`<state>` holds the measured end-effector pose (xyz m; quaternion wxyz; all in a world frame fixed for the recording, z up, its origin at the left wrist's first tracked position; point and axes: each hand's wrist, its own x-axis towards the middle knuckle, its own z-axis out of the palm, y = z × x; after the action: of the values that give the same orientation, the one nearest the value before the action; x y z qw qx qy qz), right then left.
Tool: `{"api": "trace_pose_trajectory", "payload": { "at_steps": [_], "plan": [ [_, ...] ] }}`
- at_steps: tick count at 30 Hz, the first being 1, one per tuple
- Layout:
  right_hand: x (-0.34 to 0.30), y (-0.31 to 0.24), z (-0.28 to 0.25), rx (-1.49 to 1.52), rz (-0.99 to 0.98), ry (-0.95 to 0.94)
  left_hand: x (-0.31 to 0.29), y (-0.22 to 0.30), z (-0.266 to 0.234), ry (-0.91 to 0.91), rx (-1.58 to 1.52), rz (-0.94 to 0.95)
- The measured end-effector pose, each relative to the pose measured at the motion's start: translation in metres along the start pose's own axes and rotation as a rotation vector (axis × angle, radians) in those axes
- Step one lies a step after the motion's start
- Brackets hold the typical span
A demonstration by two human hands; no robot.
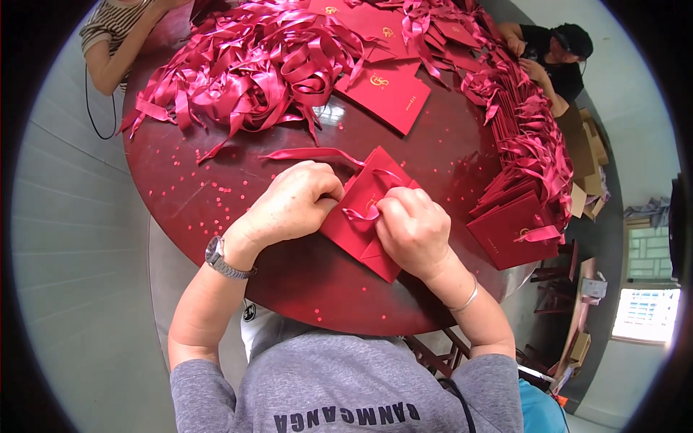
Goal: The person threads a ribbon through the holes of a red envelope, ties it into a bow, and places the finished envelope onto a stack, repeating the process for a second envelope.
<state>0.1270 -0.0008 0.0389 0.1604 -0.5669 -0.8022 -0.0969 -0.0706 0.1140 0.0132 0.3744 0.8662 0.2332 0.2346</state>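
A small red paper gift bag (367, 249) with a gold emblem lies tilted on the table in front of me. My right hand (416, 229) is closed over the bag's face, pinching a pink satin ribbon (355, 214) whose short end sticks out to the left of the fingers. At the bag's left edge, my left hand (297, 202) is closed with the fingertips curled inward; what it grips there is hidden. Above that hand, a longer ribbon tail (307, 153) runs left from the bag's upper part across the table.
A big heap of pink ribbons (249, 83) covers the far left of the round dark-red table (289, 289). Flat red bags (390, 97) lie beyond mine. A long row of ribboned bags (512, 224) lines the right edge. Small red dots are scattered about. Two people sit across.
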Motion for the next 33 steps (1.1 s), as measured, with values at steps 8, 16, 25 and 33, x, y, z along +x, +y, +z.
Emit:
{"api": "trace_pose_trajectory", "payload": {
  "at_steps": [8, 16, 25, 33],
  "plan": [
    [0.003, 0.007, 0.005, 0.095, 0.063, 0.437, -0.004, 0.005, 0.0, -0.004, 0.076, 0.039],
    [-0.018, 0.008, 0.001, 0.079, 0.183, 0.131, -0.006, 0.005, 0.001, 0.026, 0.08, 0.061],
    [-0.041, -0.024, 0.004, 0.328, -0.036, -0.15, -0.004, 0.005, -0.001, 0.001, 0.069, 0.027],
    [-0.041, -0.021, 0.008, 0.373, -0.066, -0.14, -0.002, 0.011, -0.002, -0.027, 0.197, -0.071]
  ]
}}
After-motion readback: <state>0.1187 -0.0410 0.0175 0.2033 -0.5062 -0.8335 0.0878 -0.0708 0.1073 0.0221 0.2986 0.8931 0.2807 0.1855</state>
